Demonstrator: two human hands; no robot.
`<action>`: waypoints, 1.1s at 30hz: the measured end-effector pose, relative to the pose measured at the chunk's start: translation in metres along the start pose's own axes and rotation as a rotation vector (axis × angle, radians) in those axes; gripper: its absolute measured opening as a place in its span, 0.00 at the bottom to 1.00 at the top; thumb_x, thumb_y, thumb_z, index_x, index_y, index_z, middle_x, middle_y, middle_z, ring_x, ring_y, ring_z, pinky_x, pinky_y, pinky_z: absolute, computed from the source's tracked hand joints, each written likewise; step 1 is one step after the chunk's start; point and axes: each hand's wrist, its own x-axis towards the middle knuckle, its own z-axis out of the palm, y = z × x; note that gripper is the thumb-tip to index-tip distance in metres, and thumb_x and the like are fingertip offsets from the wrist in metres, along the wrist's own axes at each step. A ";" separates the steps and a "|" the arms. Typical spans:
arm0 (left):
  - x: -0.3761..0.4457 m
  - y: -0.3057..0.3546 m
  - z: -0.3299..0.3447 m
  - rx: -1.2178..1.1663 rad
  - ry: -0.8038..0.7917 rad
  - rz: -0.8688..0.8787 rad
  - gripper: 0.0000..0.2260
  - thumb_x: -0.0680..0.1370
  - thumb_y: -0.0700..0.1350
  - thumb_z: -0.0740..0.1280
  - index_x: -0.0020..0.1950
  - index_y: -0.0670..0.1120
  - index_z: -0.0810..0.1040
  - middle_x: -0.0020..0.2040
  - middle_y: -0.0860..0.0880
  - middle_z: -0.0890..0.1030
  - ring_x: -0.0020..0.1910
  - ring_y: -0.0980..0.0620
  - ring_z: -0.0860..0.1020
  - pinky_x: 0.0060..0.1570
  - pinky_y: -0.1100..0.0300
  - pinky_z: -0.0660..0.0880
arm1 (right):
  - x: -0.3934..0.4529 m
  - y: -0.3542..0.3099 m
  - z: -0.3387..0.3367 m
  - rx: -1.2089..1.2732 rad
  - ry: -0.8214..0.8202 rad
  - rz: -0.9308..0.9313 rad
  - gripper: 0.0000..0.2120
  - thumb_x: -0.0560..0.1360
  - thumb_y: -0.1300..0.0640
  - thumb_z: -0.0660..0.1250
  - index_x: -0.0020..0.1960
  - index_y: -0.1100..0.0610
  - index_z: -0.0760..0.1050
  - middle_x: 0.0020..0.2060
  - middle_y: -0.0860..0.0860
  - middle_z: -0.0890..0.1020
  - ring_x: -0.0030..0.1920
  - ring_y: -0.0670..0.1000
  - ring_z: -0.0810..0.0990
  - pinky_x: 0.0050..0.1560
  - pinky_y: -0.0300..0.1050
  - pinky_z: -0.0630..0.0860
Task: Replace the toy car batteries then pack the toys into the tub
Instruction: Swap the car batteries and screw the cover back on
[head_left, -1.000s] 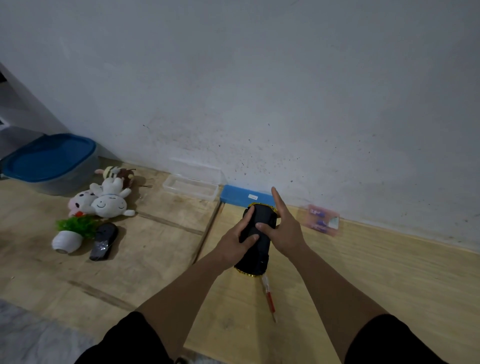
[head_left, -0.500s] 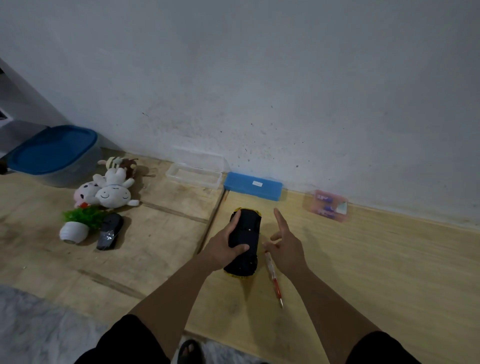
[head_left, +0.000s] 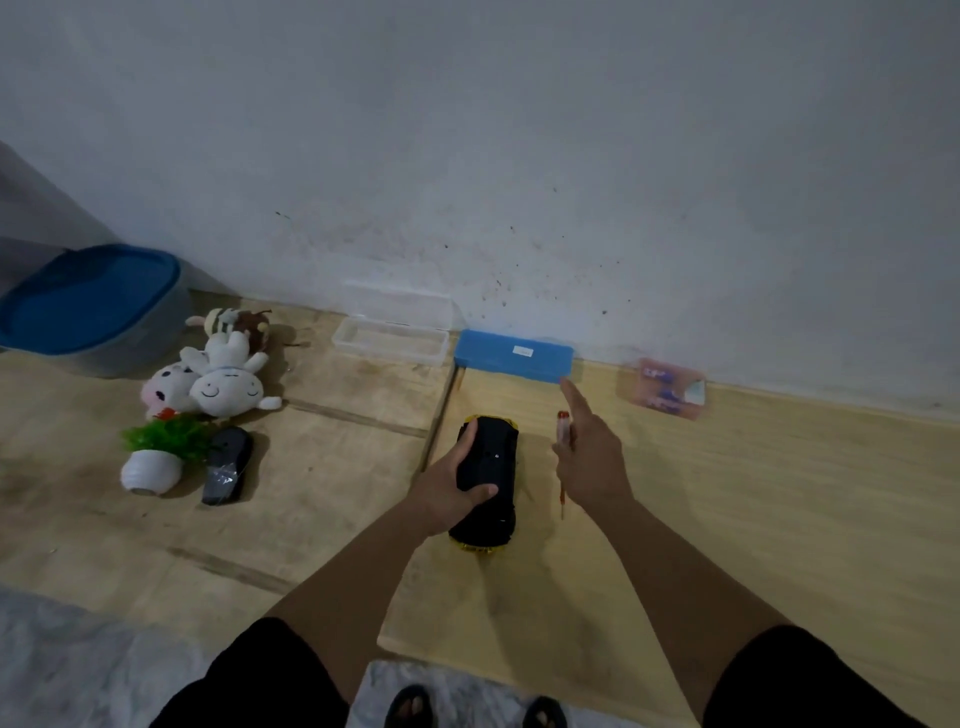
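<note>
A toy car (head_left: 491, 457) lies upside down on the wooden floor, black underside up and yellow body showing at both ends. My left hand (head_left: 447, 488) grips its left side, thumb across the underside. Just right of the car, my right hand (head_left: 592, 457) holds a red-handled screwdriver (head_left: 562, 421) by thumb and curled fingers, with the index finger stretched forward. A pack of batteries (head_left: 667, 389) lies by the wall at the right. The grey tub (head_left: 130, 353) with its blue lid on stands at the far left.
Plush toys (head_left: 223, 387), a small potted plant (head_left: 156, 452) and a dark oblong object (head_left: 226, 465) lie left of the car. An open clear box (head_left: 389, 338) and a blue case (head_left: 514, 356) sit against the wall. A raised seam divides the floor boards.
My right hand left the car's underside and picked up the screwdriver that lay beside the car. My left hand kept its grip and the car settled on the floor.
</note>
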 end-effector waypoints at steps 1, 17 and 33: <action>0.000 0.003 -0.001 0.009 -0.012 0.007 0.40 0.76 0.48 0.69 0.76 0.61 0.44 0.73 0.49 0.66 0.67 0.48 0.70 0.66 0.52 0.69 | 0.007 -0.011 -0.005 0.018 0.064 -0.024 0.27 0.79 0.61 0.56 0.75 0.47 0.54 0.42 0.55 0.76 0.40 0.51 0.75 0.38 0.40 0.67; -0.001 0.019 -0.037 0.008 -0.151 0.124 0.42 0.75 0.50 0.69 0.77 0.56 0.41 0.71 0.48 0.69 0.66 0.48 0.72 0.63 0.56 0.71 | 0.011 -0.092 -0.008 0.119 0.262 0.050 0.25 0.78 0.62 0.61 0.74 0.55 0.59 0.61 0.57 0.75 0.56 0.50 0.75 0.52 0.31 0.66; -0.001 0.021 -0.054 -0.170 -0.189 0.089 0.41 0.75 0.48 0.70 0.76 0.60 0.44 0.70 0.48 0.71 0.64 0.47 0.73 0.62 0.47 0.73 | 0.018 -0.108 -0.002 0.076 0.309 0.021 0.21 0.77 0.64 0.62 0.69 0.55 0.66 0.63 0.55 0.74 0.58 0.51 0.77 0.52 0.35 0.70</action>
